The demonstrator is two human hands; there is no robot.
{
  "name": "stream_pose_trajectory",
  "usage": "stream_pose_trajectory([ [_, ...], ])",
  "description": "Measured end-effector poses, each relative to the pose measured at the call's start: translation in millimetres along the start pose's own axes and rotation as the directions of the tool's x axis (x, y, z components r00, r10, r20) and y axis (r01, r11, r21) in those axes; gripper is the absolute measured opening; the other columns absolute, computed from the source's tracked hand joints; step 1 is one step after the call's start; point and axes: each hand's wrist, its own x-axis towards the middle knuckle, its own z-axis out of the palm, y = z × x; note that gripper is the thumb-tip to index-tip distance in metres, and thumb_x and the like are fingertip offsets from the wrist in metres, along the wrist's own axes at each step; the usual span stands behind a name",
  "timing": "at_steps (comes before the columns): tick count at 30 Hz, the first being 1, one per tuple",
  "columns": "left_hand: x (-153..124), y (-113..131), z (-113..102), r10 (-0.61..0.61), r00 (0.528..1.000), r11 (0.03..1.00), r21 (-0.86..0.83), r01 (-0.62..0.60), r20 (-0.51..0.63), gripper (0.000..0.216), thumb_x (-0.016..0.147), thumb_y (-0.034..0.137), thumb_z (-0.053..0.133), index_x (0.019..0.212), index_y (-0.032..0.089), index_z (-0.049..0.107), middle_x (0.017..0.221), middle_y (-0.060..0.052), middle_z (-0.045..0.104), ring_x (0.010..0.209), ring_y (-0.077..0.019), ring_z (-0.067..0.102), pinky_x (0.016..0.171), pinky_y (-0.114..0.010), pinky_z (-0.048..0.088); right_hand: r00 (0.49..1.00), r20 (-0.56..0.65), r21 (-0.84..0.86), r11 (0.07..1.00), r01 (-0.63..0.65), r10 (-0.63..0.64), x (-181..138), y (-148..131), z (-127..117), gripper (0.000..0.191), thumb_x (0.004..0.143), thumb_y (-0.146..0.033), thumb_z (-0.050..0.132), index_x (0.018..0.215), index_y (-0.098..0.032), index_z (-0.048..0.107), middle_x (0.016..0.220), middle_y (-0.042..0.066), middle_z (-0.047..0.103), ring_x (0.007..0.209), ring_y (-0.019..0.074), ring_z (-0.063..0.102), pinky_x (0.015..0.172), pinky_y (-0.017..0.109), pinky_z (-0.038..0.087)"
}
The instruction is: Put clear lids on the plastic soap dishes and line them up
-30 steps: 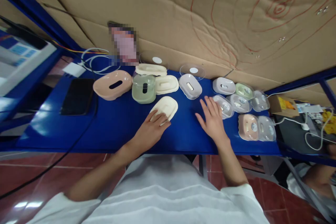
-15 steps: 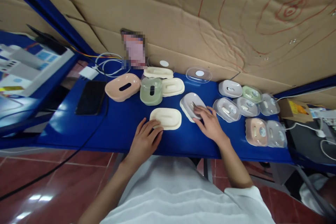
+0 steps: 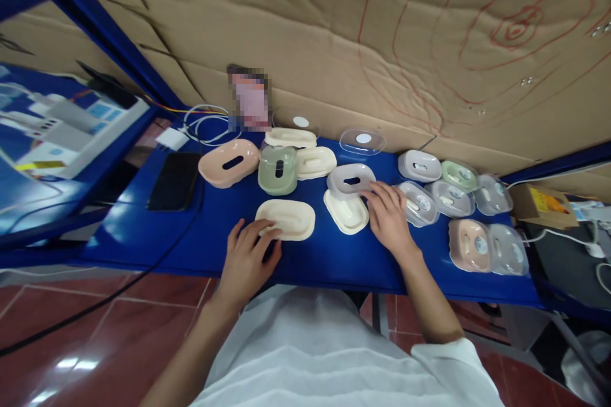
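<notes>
Phone (image 3: 174,181) flat on blue table (image 3: 324,261), well left of cream tray (image 3: 285,219). Pink dish (image 3: 228,163) behind and left of cream tray; green dish (image 3: 277,170) directly behind it. Left hand (image 3: 245,261) released, fingers spread, fingertips resting on near left rim of cream tray. Cream insert (image 3: 347,211) just right of cream tray, grey shell (image 3: 352,180) close behind insert. Right hand (image 3: 389,219) further right, fingertips touching right end of grey shell; grip not discernible. Lidded boxes (image 3: 451,198) clustered far right of cream tray
</notes>
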Motion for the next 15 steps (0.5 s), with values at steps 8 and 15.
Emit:
stream_pose_trajectory([
  [8,70.0,-14.1,11.5,-0.157,0.987,0.98,0.118,0.159,-0.029,0.05,0.103,0.045,0.065,0.144,0.017,0.059,0.145,-0.022,0.064,0.132,-0.0421,0.063,0.108,-0.057,0.05,0.973,0.192,0.168,0.981,0.1,-0.132,-23.0,-57.2,14.4,0.03,0.11,-0.023,0.055,0.136,-0.024,0.068,0.141,0.012,0.073,0.128,0.0271,0.069,0.121,0.056,0.038],
  [15,101.8,-26.8,15.1,-0.089,0.985,0.996,0.016,0.088,0.15,0.027,0.106,0.03,0.052,0.125,0.018,0.068,0.126,-0.017,0.072,0.119,-0.0364,0.068,0.099,-0.051,0.058,0.976,0.219,0.287,0.957,-0.048,-0.016,-58.4,-45.3,-3.9,0.046,0.098,0.001,0.045,0.127,-0.026,0.068,0.131,0.007,0.078,0.128,0.0256,0.069,0.124,0.06,0.034],
])
